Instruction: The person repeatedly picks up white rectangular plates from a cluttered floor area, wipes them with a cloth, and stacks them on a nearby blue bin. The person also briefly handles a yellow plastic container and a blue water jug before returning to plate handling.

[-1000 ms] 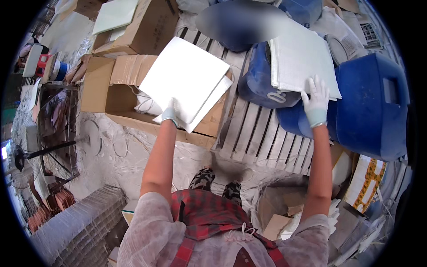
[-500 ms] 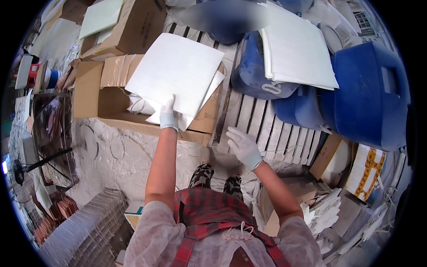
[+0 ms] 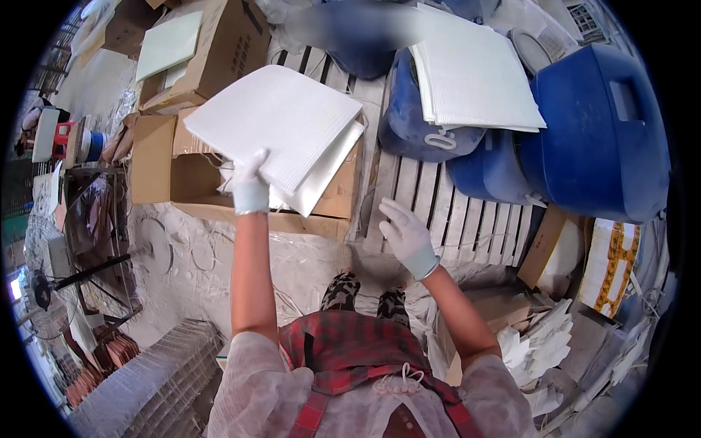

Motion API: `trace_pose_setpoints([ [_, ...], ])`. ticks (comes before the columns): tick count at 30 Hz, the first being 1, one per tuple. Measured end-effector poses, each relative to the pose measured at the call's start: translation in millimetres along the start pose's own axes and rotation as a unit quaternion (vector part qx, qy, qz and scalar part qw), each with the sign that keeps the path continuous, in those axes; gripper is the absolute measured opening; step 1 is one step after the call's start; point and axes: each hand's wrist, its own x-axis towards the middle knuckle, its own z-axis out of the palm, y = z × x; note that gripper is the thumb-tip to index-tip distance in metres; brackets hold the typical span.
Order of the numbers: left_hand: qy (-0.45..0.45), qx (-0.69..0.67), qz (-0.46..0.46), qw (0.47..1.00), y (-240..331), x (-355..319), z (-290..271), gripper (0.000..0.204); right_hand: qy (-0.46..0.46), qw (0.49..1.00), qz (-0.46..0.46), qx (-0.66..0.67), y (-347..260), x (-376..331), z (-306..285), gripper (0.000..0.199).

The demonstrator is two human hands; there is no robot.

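Note:
My left hand (image 3: 250,186), in a white glove, grips the near edge of a white square tile (image 3: 274,124) and holds it over an open cardboard box (image 3: 157,157). More white tiles (image 3: 325,175) lie slanted in the box beneath it. My right hand (image 3: 407,235), also gloved, hangs free with fingers spread above the wooden pallet (image 3: 445,219), holding nothing. To the right, a stack of white tiles (image 3: 475,73) rests on top of blue drums (image 3: 416,120).
A large blue barrel (image 3: 606,131) lies at the right. Other cardboard boxes (image 3: 219,44) stand behind, one with a pale green tile (image 3: 169,44) on it. Broken white tile pieces (image 3: 540,347) lie at the lower right. A dusty floor (image 3: 219,255) and a metal stand (image 3: 87,241) are at left.
My right hand left the tile stack on the blue drums and came down toward the pallet, now empty. My left hand lifted the white tile higher over the box.

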Motion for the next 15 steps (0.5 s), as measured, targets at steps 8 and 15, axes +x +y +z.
trace_pose_setpoints([
  [8,-0.006,0.344,0.002,0.939,101,-161,47,0.045,0.037,0.989,0.052,0.136,-52,-5,-30,0.042],
  [15,-0.198,0.560,-0.035,0.804,13,-221,108,0.041,0.084,0.939,0.198,0.269,-15,-71,-23,0.053],
])
